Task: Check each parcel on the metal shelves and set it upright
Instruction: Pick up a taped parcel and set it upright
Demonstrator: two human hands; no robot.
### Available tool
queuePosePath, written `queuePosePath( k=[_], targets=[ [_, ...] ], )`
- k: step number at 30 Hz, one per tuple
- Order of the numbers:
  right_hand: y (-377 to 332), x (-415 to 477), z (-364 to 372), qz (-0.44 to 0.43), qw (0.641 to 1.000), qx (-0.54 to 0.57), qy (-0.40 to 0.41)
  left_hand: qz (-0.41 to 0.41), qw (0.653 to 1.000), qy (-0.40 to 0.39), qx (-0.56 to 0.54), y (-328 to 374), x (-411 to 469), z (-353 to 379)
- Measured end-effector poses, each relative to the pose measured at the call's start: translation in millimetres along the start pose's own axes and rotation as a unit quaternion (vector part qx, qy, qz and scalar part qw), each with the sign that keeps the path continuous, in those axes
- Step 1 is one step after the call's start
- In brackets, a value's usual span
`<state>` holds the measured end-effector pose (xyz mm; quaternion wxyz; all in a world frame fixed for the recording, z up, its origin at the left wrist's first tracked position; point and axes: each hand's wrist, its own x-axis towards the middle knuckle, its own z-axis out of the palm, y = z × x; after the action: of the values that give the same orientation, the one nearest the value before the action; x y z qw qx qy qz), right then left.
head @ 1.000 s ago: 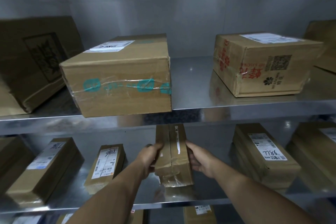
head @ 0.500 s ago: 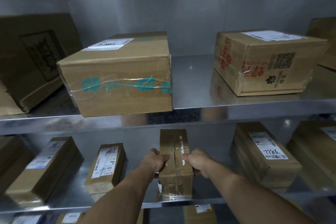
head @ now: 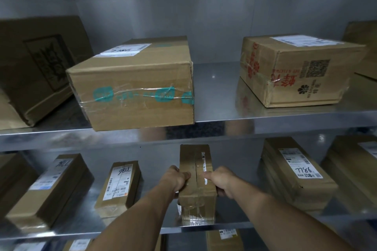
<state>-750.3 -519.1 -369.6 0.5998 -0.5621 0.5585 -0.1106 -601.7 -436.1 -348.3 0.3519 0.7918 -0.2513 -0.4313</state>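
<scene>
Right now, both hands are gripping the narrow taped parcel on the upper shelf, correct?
Not the upper shelf. The head view shows the left hand and right hand gripping the narrow taped parcel on the lower shelf, beneath the box with teal tape.

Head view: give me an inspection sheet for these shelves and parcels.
Surface: upper shelf and lower shelf, shiny metal.
Job's things: taped parcel on lower shelf, near its front edge; left parcel and right parcel beside it lie flat; teal-taped box and red-printed box above.
Clutter: nothing seen.
Hands: left hand and right hand grip the taped parcel's sides.
Cables: nothing seen.
Surroundings: grey wall behind.
</scene>
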Motion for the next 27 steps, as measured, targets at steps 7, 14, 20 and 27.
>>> queuePosePath(
  k=[7,14,20,27],
  targets=[
    [-23.0,-38.1,-15.0,-0.003,0.991,0.125,-0.049,0.022,0.993,-0.025,-0.111,9.9,-10.9,-13.2],
    [-42.5,-42.5,-25.5,0.001,0.977,0.210,-0.034,0.033,0.959,-0.051,-0.275,21.3,-22.2,-28.1],
    [-49.4,-42.8,-22.2,-0.005,0.986,0.166,-0.025,0.005,0.963,-0.093,-0.254,20.6,-19.7,-42.2],
    [-52.6,-33.5,-17.0,-0.044,0.998,0.031,-0.037,0.005,0.981,-0.094,-0.168,19.1,-19.2,-39.6]
  ],
)
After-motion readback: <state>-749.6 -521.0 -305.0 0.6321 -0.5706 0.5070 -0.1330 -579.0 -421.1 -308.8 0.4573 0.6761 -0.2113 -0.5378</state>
